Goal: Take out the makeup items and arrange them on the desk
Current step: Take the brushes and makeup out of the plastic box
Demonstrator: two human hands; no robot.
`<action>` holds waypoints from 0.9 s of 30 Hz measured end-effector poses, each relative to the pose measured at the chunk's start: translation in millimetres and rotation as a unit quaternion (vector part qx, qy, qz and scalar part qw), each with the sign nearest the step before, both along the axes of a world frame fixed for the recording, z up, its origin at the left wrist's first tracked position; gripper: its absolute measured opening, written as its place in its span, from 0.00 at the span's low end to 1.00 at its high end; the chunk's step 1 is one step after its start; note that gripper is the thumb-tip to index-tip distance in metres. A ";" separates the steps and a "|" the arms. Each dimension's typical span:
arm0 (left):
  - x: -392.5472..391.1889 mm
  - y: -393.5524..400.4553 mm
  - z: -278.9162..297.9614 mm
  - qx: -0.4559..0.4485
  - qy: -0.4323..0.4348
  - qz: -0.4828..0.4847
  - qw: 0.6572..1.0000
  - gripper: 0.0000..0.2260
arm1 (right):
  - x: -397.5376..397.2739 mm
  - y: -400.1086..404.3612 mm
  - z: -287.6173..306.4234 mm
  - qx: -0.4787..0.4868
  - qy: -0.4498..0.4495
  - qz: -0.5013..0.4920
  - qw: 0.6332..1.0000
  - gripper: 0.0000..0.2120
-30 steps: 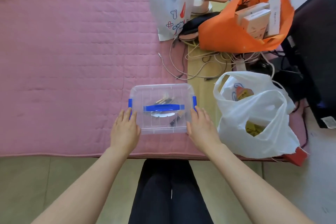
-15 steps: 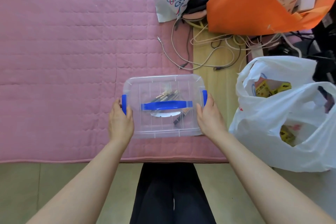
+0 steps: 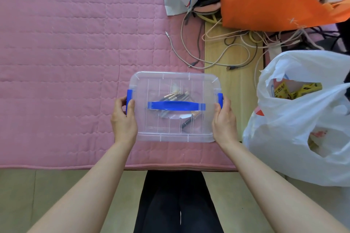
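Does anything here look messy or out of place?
Yes. A tangle of loose cables sprawls across the wooden strip behind the clear box, one trailing onto the pink quilt. The box itself sits square with its lid shut, nothing spilled.

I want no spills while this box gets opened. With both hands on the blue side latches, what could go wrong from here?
The clear box sits near the desk's front edge, so it could slide off as the left hand and right hand pull the latches. Loose makeup items inside may scatter if the lid pops up. The white plastic bag crowds the right side.
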State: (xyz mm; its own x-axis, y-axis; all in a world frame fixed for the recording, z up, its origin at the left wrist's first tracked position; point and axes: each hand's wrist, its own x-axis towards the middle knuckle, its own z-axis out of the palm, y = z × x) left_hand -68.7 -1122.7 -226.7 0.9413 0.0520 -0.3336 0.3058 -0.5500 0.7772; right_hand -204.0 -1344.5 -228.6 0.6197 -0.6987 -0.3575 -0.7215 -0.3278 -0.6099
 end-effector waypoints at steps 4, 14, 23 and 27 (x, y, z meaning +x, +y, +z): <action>-4.6 0.1 -7.1 0.026 -0.029 -0.011 0.999 0.07 | -2.8 0.0 -6.5 -0.016 0.004 -0.006 1.000 0.20; -6.7 -2.5 -8.3 0.064 -0.014 0.055 0.996 0.12 | -2.0 -10.3 -10.2 -0.033 0.016 0.001 0.999 0.21; 2.2 4.6 -13.0 -0.013 0.120 0.145 0.982 0.16 | -0.3 -15.3 -15.3 0.017 -0.001 -0.076 0.997 0.20; 9.4 5.9 -9.8 -0.048 0.164 0.152 0.973 0.11 | 1.0 -16.6 -13.8 0.065 0.024 -0.134 0.989 0.20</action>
State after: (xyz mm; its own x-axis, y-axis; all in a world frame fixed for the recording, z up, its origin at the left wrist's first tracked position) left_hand -59.2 -1116.7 -236.5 0.7290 0.2650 -0.6311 0.6837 -0.3250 0.6534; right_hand -203.0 -1361.1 -242.4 0.3981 -0.7824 -0.4789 -0.8009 -0.0420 -0.5973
